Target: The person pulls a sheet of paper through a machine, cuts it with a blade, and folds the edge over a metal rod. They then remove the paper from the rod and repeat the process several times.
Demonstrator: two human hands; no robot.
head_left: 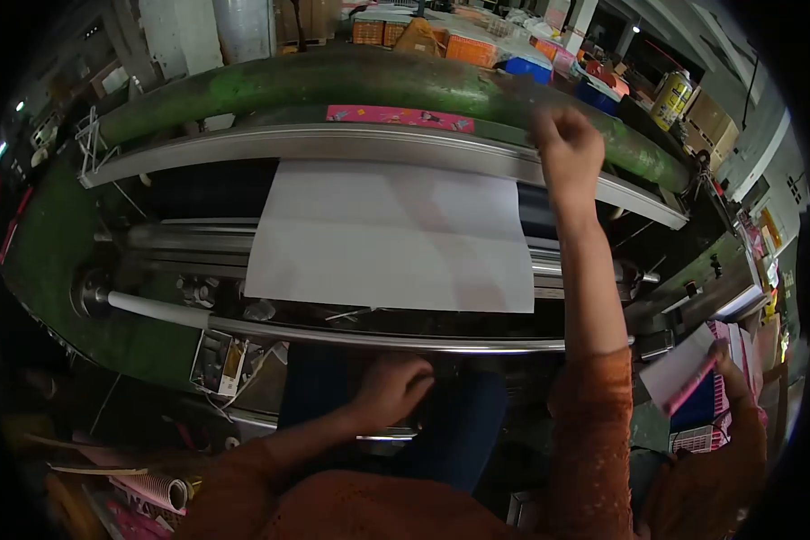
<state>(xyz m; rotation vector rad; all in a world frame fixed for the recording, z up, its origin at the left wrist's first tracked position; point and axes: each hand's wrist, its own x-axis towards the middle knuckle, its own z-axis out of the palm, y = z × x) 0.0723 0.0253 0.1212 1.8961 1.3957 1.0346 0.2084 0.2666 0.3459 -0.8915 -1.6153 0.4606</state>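
My right hand (569, 148) is raised over the metal bar (405, 144) at the back of the machine. Its thumb and forefinger curl together in a pinch; the fingertips are smeared by motion, and what they hold, if anything, cannot be made out. My left hand (394, 389) hovers low over my lap, loosely curled, thumb apart from the fingers, nothing in it. Between the two lies a white sheet (387, 238), draped from under the bar over the rollers, with arm shadows on it. A pink printed strip (400, 117) sits just behind the bar.
A green roller or pipe (360, 81) spans the back. A steel rod (405, 342) crosses in front of me. At lower right another person's hand (722, 358) holds a white sheet with a pink edge (679, 369). A yellow can (671, 99) stands behind right.
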